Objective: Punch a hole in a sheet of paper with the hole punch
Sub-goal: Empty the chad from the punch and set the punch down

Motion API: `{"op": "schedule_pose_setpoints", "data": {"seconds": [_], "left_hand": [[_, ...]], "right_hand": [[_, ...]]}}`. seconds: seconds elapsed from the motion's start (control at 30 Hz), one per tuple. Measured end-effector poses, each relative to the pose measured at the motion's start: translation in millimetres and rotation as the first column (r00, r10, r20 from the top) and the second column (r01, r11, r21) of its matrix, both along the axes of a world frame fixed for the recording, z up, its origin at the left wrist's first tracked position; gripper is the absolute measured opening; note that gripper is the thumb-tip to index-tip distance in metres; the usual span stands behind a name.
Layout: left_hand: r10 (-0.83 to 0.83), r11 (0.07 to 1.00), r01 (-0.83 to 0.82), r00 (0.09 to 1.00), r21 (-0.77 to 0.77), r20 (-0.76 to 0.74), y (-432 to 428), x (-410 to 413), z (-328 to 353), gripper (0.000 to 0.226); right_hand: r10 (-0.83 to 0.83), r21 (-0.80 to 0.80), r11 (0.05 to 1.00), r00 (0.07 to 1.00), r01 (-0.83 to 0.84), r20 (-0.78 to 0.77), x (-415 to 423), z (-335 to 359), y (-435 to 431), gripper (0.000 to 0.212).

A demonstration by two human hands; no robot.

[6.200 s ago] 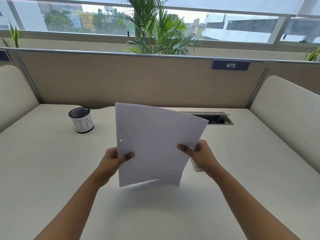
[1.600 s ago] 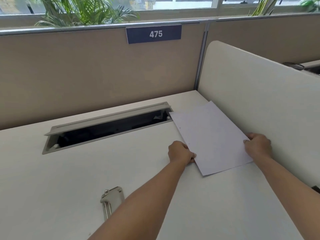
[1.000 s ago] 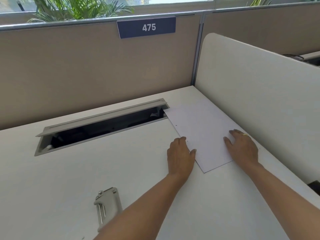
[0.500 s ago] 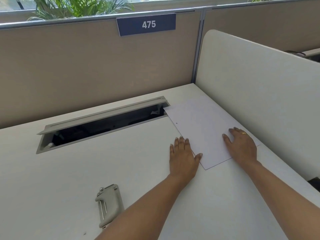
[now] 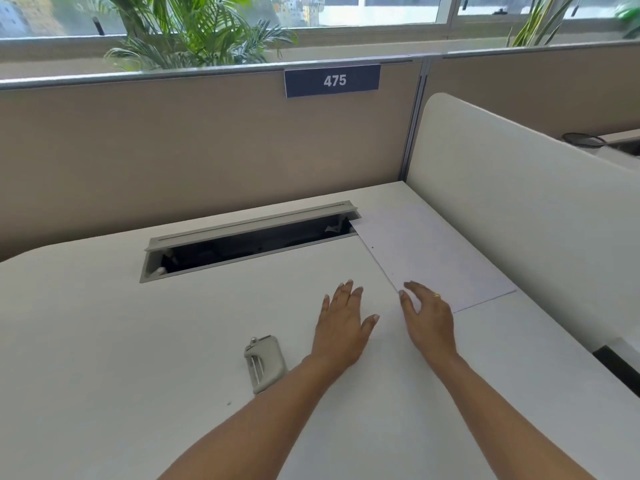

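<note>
L hand (image 5: 341, 327) fingers straight, spread, empty, over surface (image 5: 138, 341) just beside paper (image 5: 433, 258). R hand (image 5: 429, 320) fingers loose, empty, at paper's near corner; contact unclear. Paper flat by divider (image 5: 519, 202), small hole nr its L edge. Hole punch (image 5: 265, 363) lies beside L wrist, untouched.

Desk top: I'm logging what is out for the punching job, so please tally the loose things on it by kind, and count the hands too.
sheet of paper: 1
hole punch: 1
hands: 2 (left hand, right hand, both holding nothing)
Total: 4
</note>
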State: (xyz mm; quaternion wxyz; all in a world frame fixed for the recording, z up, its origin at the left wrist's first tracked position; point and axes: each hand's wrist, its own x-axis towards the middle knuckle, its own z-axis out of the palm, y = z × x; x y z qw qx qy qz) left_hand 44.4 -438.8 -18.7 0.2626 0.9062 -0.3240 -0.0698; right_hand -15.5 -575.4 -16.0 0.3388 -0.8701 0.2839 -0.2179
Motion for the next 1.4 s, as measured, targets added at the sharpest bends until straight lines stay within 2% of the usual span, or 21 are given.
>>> {"op": "schedule_pose_setpoints", "data": {"seconds": [0.23,0.33,0.5,0.7,0.83,0.97,1.07,1.2,1.3,1.4], "left_hand": [[0.187,0.982,-0.187,0.981,-0.005,0.04,126,-14,9,0.048],[0.296,0.954,-0.296,0.955,-0.036,0.0,178,-24,7,0.046],[0.437,0.899,-0.437,0.899,0.017,-0.038,258,-54,-7,0.048],[0.518,0.853,-0.515,0.855,0.082,-0.015,324,-77,-17,0.049],[0.515,0.855,-0.512,0.857,0.09,-0.016,335,-78,-15,0.05],[0.505,0.861,-0.502,0.863,0.088,-0.013,339,-74,-17,0.051],[0.504,0.86,-0.502,0.864,0.091,0.006,338,-66,-18,0.051],[0.5,0.863,-0.499,0.866,0.078,0.008,330,-55,-20,0.051],[0.497,0.865,-0.496,0.868,0.076,0.009,325,-48,-22,0.05],[0.506,0.861,-0.505,0.863,0.061,0.015,323,-40,-22,0.048]], "right_hand": [[0.176,0.128,0.975,0.984,-0.179,0.039,-29,12,113,0.029],[0.223,0.147,0.963,0.974,-0.227,0.042,-41,13,151,0.029],[0.233,0.13,0.964,0.972,-0.23,-0.005,-61,11,198,0.03],[0.21,0.132,0.97,0.978,-0.205,-0.02,-72,13,223,0.031],[0.188,0.106,0.977,0.982,-0.183,-0.034,-70,14,231,0.033],[0.227,-0.013,0.974,0.973,-0.227,0.029,-63,14,242,0.019],[0.353,-0.027,0.934,0.933,-0.355,-0.065,-55,10,254,0.022],[0.535,-0.029,0.834,0.821,-0.55,-0.199,-43,0,266,0.033],[0.564,-0.127,0.774,0.767,-0.62,-0.307,-33,-6,269,0.039],[0.538,-0.192,0.755,0.759,-0.627,-0.367,-26,-5,270,0.033]]}}
